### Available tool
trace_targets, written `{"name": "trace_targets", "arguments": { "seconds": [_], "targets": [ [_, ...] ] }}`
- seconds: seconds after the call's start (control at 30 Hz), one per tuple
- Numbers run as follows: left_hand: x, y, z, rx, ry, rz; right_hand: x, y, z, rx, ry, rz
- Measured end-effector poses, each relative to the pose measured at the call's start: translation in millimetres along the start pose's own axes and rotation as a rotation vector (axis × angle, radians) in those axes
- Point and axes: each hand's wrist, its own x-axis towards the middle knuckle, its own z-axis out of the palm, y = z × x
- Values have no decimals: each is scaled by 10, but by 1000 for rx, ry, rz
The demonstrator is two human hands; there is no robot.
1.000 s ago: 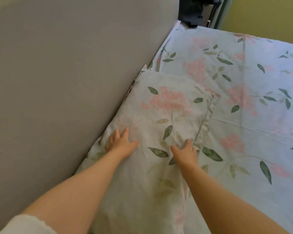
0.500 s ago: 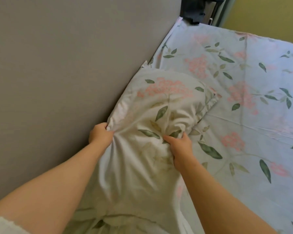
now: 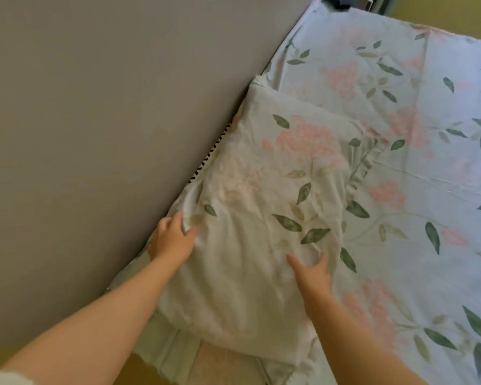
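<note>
Where grey headboard (image 3: 100,140) meets bed, left hand (image 3: 172,241) pinches left edge of pillow (image 3: 278,195), thumb on top, fingers curled round fabric (probably to tug case square against board). Pillow lies flat on sheet, left side against headboard. Right hand (image 3: 313,275) rests on its lower middle, fingers straight and spread, likely smoothing cloth. Sheet (image 3: 433,168) of matching floral print runs on rightward.

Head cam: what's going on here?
A person is settling a floral pillow on a bed. The left hand grips the pillow's edge beside the grey panel, fingers curled into the fabric. The right hand rests flat on top of the pillow, fingers spread. The pillow lies on a matching floral sheet, one side against the panel.
</note>
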Motion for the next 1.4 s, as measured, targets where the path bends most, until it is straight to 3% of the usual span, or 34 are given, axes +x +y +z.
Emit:
{"name": "trace_targets", "arguments": {
  "seconds": [0.13,0.3,0.4,0.7,1.0,1.17,1.3,1.4],
  "targets": [
    [-19,-568,112,-175,-73,-155,-170,460,180,79,18,86],
    [-13,-811,209,-550,-176,-141,-216,798,448,384,-18,107],
    [-46,-777,151,-627,-148,-112,-255,775,545,493,-35,61],
    [-357,-817,-396,-270,24,29,-825,582,442,475,-63,-1],
    [-766,-1421,-530,-148,55,-104,-1420,980,556,204,-226,-10],
    [-882,-1606,-376,3,-32,-230,-1302,1188,637,-148,-264,76],
    [-986,-1577,-236,146,-166,-114,-1236,1193,659,-316,-165,91],
    [-987,-1502,-122,140,-197,-8,-1193,1077,694,-211,-107,74]
  ]
}}
